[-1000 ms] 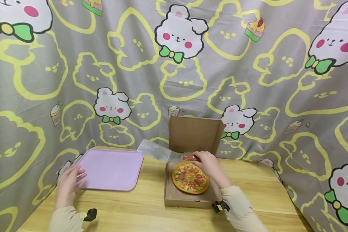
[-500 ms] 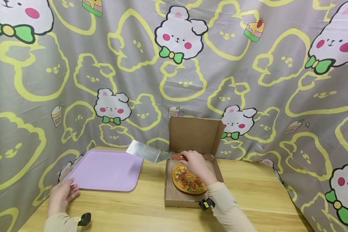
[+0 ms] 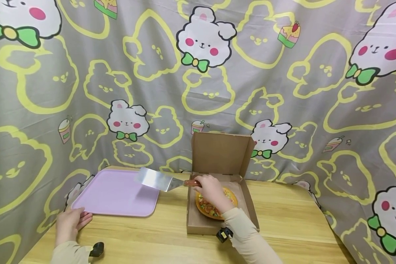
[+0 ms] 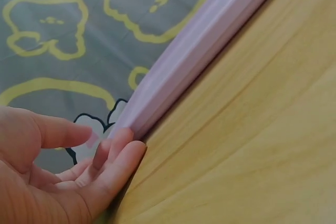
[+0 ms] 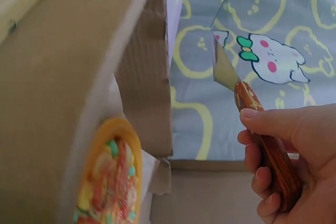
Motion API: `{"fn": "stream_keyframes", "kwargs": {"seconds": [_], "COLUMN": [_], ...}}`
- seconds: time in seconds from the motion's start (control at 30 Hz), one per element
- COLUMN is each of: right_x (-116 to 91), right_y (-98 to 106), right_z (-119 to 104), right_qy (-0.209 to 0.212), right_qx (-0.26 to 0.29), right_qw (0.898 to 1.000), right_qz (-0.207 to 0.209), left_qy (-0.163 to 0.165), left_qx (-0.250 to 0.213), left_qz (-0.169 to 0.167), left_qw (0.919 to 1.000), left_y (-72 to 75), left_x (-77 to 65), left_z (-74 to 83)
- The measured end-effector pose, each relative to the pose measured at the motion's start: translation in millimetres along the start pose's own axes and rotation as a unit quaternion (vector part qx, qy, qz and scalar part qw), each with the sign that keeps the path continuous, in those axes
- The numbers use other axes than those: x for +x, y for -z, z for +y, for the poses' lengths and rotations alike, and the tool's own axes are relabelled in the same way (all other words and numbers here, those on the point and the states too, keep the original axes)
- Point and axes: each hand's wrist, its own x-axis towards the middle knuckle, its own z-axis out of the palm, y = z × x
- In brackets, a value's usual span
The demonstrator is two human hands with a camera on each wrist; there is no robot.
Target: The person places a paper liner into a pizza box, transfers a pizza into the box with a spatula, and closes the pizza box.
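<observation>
Above the open cardboard box point(image 3: 202, 229), the right hand point(image 3: 211, 189) grips the wooden handle of a spatula point(image 3: 156, 179), fingers and thumb wrapped around it. The metal blade points left; seen from the head, it overlaps the far right part of a purple tray point(image 3: 113, 194), with a soft shadow on the tray near it. Below the right hand, a round pizza point(image 3: 205, 206) lies in the box, partly covered from the head view, and the lid point(image 3: 221, 152) stands up at the back. At the tray's near left corner, the left hand point(image 3: 69, 223) rests its fingertips on the rim, thumb spread away from the fingers. Tray and box sit apart on the tabletop point(image 3: 293, 220), before a grey rabbit-print curtain point(image 3: 211, 82).
</observation>
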Motion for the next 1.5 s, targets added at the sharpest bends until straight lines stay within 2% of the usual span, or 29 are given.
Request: {"fn": "stream_keyframes", "kwargs": {"seconds": [0.3, 0.57, 0.93, 1.23, 1.5], "right_x": [4, 9, 14, 17, 20], "right_y": [-13, -23, -35, -45, -46], "right_z": [-18, -30, -45, -60, -80], "right_qy": [0.006, 0.008, 0.004, 0.023, 0.013], "right_qx": [-0.011, -0.031, -0.051, -0.081, -0.044], "right_qw": [1.000, 0.999, 0.999, 0.996, 0.997], "right_qz": [-0.005, -0.024, -0.019, -0.023, -0.065], "left_qy": [-0.013, -0.001, 0.014, 0.005, -0.002], "left_qx": [-0.024, -0.047, -0.059, -0.060, -0.059], "left_qz": [0.018, 0.035, 0.039, 0.042, 0.039], "left_qw": [0.9995, 0.9983, 0.9974, 0.9973, 0.9975], "left_y": [-1.5, -2.7, -0.9, -0.9, -1.0], "left_x": [1.1, -1.3, 1.9, 0.5, -0.2], "left_z": [-3.8, -4.1, -4.1, -5.8, -6.3]}}
